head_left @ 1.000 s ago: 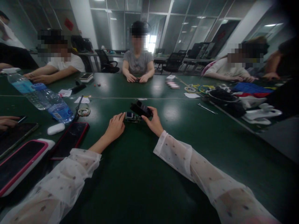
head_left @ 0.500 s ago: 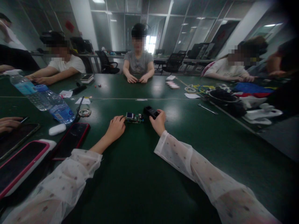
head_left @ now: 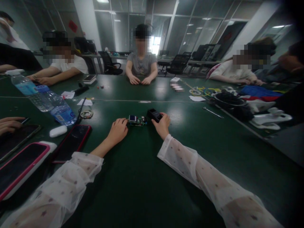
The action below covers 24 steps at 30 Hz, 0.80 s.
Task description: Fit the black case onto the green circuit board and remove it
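Observation:
A small green circuit board (head_left: 140,123) with a little screen lies on the dark green table in front of me. My left hand (head_left: 118,129) has its fingers curled at the board's left end, gripping that edge; the thumb is mostly hidden. Just right of the board, my right hand (head_left: 163,124) is closed around a small black plastic case (head_left: 154,114) with a dark window on its face. The case's left end is close to the board's right end; whether they touch I cannot tell.
To my left are a red-edged phone (head_left: 72,142), a white earbud case (head_left: 58,131), a pink-rimmed phone (head_left: 26,167) and water bottles (head_left: 62,110). A wrench (head_left: 213,112) lies right, near cables (head_left: 199,91). Several people sit around the table.
The view has shifted slightly. Both hands, the circuit board and the black case keep nearly the same positions relative to each other.

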Each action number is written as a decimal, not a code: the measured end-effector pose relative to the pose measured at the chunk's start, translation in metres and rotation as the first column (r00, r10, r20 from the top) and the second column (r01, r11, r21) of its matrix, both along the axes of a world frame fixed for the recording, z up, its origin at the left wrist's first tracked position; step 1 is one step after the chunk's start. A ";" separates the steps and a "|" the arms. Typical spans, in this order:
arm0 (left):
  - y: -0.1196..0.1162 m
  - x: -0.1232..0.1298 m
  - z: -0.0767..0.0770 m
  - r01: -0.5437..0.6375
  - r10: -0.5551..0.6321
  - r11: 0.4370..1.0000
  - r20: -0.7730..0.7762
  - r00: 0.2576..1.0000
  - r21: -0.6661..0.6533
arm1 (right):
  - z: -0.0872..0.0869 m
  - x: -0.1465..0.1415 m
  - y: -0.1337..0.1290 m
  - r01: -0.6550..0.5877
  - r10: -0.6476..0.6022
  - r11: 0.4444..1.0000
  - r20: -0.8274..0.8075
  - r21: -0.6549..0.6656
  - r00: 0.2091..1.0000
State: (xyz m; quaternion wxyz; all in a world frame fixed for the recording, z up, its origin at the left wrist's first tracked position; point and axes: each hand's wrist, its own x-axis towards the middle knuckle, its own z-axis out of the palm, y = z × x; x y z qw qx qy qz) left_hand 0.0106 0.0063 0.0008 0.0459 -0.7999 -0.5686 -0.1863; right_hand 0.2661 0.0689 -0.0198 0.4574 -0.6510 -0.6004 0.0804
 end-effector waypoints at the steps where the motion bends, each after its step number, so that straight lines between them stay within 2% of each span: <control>1: 0.000 0.000 0.000 0.003 -0.003 1.000 0.003 1.000 -0.003 | -0.001 0.000 0.001 0.003 -0.003 1.000 -0.003 0.009 1.000; 10: 0.000 0.000 0.001 0.006 -0.006 1.000 0.009 1.000 -0.020 | -0.004 0.003 0.004 -0.100 0.098 0.993 0.031 0.062 0.995; 16: -0.001 0.001 0.001 0.005 -0.005 1.000 0.011 1.000 0.005 | 0.006 0.001 -0.003 -0.127 0.134 0.967 -0.018 0.219 0.991; 20: 0.000 0.001 -0.002 -0.026 0.026 1.000 0.071 0.997 0.004 | 0.021 -0.006 -0.017 -0.258 0.269 0.928 -0.004 0.269 0.963; 24: -0.002 0.001 -0.002 -0.026 0.021 0.999 0.103 0.994 0.045 | 0.029 -0.013 -0.029 -0.421 0.411 0.871 0.093 0.255 0.907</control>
